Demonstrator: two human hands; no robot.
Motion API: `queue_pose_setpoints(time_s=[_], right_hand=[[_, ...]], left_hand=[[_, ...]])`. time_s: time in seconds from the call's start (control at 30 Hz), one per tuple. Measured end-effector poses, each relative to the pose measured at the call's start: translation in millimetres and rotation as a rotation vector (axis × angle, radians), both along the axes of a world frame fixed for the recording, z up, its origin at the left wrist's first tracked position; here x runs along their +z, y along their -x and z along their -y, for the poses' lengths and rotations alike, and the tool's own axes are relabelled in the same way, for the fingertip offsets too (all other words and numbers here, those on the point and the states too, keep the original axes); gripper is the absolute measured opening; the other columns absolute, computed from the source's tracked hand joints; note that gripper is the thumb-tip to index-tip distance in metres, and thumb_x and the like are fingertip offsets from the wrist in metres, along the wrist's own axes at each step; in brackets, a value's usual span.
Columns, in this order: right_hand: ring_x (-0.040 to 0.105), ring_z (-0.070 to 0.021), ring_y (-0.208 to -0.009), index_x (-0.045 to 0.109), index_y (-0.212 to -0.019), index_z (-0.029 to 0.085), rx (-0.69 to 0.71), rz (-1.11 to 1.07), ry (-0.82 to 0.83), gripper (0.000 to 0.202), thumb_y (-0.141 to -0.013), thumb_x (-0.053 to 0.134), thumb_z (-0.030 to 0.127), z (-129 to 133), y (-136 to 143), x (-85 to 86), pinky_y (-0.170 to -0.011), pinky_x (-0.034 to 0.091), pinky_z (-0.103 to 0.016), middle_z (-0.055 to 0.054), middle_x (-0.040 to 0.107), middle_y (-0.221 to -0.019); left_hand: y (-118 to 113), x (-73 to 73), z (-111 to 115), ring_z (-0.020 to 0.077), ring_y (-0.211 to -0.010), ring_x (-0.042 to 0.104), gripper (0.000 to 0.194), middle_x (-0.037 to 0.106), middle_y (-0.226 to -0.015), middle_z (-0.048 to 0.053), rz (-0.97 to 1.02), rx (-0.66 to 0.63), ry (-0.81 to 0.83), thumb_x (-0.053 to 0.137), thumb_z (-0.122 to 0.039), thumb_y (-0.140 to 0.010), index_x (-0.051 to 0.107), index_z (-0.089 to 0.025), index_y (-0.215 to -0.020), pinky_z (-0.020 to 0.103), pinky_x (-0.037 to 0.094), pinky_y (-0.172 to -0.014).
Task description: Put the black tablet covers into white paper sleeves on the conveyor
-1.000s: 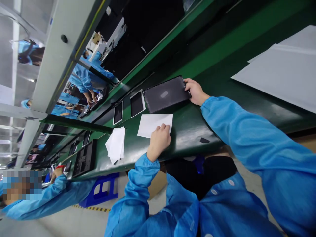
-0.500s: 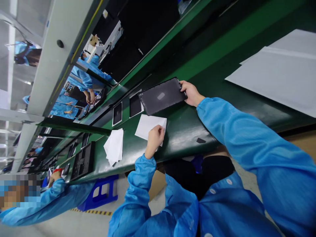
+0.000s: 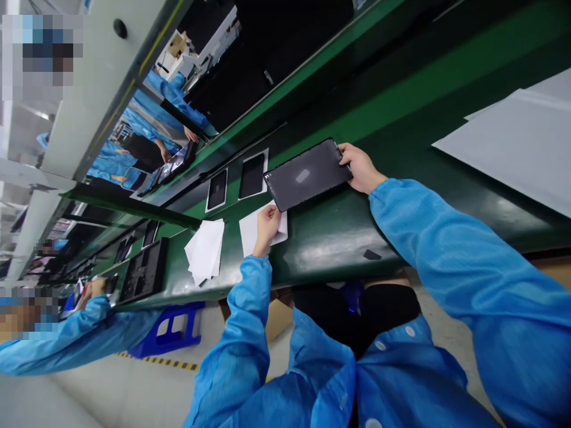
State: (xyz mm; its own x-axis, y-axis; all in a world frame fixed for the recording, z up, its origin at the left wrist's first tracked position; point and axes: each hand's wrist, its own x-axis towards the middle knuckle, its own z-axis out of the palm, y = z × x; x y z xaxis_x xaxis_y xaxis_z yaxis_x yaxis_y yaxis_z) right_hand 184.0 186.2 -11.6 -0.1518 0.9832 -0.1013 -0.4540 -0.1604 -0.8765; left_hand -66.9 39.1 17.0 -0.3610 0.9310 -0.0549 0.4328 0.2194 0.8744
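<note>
My right hand [image 3: 359, 168] grips the right end of a black tablet back cover [image 3: 307, 175], thumb on top. The cover lies tilted above the green belt, with a small pale mark in its middle and a camera hole at its left corner. Close to the cover's lower left corner, my left hand [image 3: 268, 224] is closed in a pinch over white paper sheets [image 3: 248, 229]. What its fingertips hold, if anything, is hidden.
Two dark tablets on white sheets [image 3: 252, 176] lie beyond. Left are a paper stack [image 3: 204, 252] and a black tray [image 3: 143, 270]. A small black piece [image 3: 372, 254] lies near the edge; large white sheets [image 3: 513, 137] lie right. Co-workers in blue work at left.
My left hand has moved forward and left, closer to the cover's lower left corner. The paper under it has shifted slightly left. My right hand still holds the cover; the view has shifted a little.
</note>
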Motion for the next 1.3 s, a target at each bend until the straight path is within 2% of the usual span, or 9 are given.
queue_pose_setpoints(time_s=[0.13, 0.23, 0.3, 0.4, 0.57, 0.7, 0.9, 1.1, 1.3], right_hand=[[0.056, -0.0228, -0.077, 0.054, -0.086, 0.027, -0.03, 0.015, 0.007, 0.032, -0.056, 0.062, 0.033, -2.9, -0.2, -6.4, -0.063, 0.05, -0.035, -0.001, 0.055, -0.079], [0.062, -0.0258, -0.085, 0.051, -0.087, 0.028, -0.049, 0.04, -0.004, 0.031, -0.063, 0.068, 0.039, -5.1, -0.6, -12.2, -0.069, 0.055, -0.038, -0.001, 0.056, -0.082], [0.063, -0.0267, -0.09, 0.048, -0.088, 0.028, -0.077, 0.056, -0.017, 0.033, -0.066, 0.069, 0.04, -5.6, -0.5, -15.3, -0.074, 0.057, -0.04, -0.002, 0.055, -0.083], [0.061, -0.0236, -0.088, 0.044, -0.09, 0.027, -0.159, 0.062, -0.04, 0.032, -0.067, 0.066, 0.031, -4.2, 1.5, -17.5, -0.079, 0.056, -0.038, -0.002, 0.052, -0.086], [0.052, -0.0175, -0.077, 0.041, -0.09, 0.026, -0.297, 0.112, -0.025, 0.029, -0.068, 0.054, 0.012, 4.2, 10.4, -16.1, -0.079, 0.054, -0.033, -0.001, 0.05, -0.085], [0.05, -0.0178, -0.074, 0.04, -0.087, 0.026, -0.338, 0.118, -0.042, 0.034, -0.059, 0.051, 0.011, 13.9, 19.5, -13.2, -0.073, 0.052, -0.031, 0.0, 0.049, -0.081], [0.048, -0.0185, -0.069, 0.047, -0.087, 0.027, -0.133, 0.123, -0.063, 0.043, -0.045, 0.052, 0.016, 29.2, 25.8, -5.3, -0.066, 0.047, -0.03, 0.002, 0.05, -0.076], [0.061, -0.0221, -0.075, 0.052, -0.092, 0.028, 0.118, 0.156, -0.063, 0.046, -0.048, 0.062, 0.02, 41.7, 22.5, 4.6, -0.068, 0.053, -0.036, 0.0, 0.06, -0.079], [0.073, -0.0259, -0.095, 0.056, -0.102, 0.028, 0.335, 0.114, -0.064, 0.052, -0.057, 0.082, 0.029, 46.2, 20.3, 4.2, -0.075, 0.062, -0.039, -0.003, 0.072, -0.097]], left_hand=[[8.7, -2.2, -20.3, 0.0092, -0.057, 0.048, 0.011, 0.063, -0.066, -0.002, 0.08, 0.008, -0.019, 0.07, -0.02, -0.088, 0.065, -0.016, -0.079, 0.02, 0.037, -0.055], [12.2, -7.4, -24.2, 0.0113, -0.057, 0.055, 0.004, 0.066, -0.069, -0.001, 0.077, -0.016, -0.037, 0.07, -0.021, -0.088, 0.068, -0.017, -0.089, 0.02, 0.041, -0.052], [13.3, -11.3, -23.3, 0.0112, -0.05, 0.053, 0.009, 0.061, -0.062, -0.005, 0.072, -0.023, -0.021, 0.067, -0.018, -0.088, 0.067, -0.019, -0.097, 0.021, 0.04, -0.051], [12.4, -17.0, -20.1, 0.0101, -0.046, 0.048, 0.019, 0.049, -0.055, -0.011, 0.032, -0.034, -0.046, 0.063, -0.01, -0.087, 0.062, -0.021, -0.103, 0.021, 0.038, -0.054], [9.6, -27.2, -17.8, 0.0109, -0.054, 0.051, 0.028, 0.047, -0.059, -0.011, -0.146, -0.072, -0.234, 0.06, -0.004, -0.086, 0.057, -0.023, -0.105, 0.023, 0.039, -0.063], [14.8, -36.7, -20.3, 0.0119, -0.055, 0.05, 0.03, 0.045, -0.061, -0.011, -0.264, -0.032, -0.279, 0.06, -0.004, -0.086, 0.057, -0.024, -0.107, 0.026, 0.036, -0.064], [25.5, -39.4, -23.5, 0.0133, -0.056, 0.049, 0.032, 0.044, -0.06, -0.01, -0.299, 0.057, -0.292, 0.063, -0.004, -0.085, 0.061, -0.025, -0.109, 0.029, 0.034, -0.064], [27.4, -33.4, -21.0, 0.0145, -0.059, 0.053, 0.03, 0.049, -0.061, -0.009, -0.317, 0.091, -0.292, 0.061, -0.005, -0.088, 0.063, -0.024, -0.111, 0.03, 0.034, -0.066], [28.1, -34.8, -17.3, 0.0155, -0.065, 0.059, 0.024, 0.056, -0.068, -0.005, -0.331, -0.005, -0.296, 0.059, -0.008, -0.097, 0.063, -0.023, -0.115, 0.029, 0.038, -0.07]])
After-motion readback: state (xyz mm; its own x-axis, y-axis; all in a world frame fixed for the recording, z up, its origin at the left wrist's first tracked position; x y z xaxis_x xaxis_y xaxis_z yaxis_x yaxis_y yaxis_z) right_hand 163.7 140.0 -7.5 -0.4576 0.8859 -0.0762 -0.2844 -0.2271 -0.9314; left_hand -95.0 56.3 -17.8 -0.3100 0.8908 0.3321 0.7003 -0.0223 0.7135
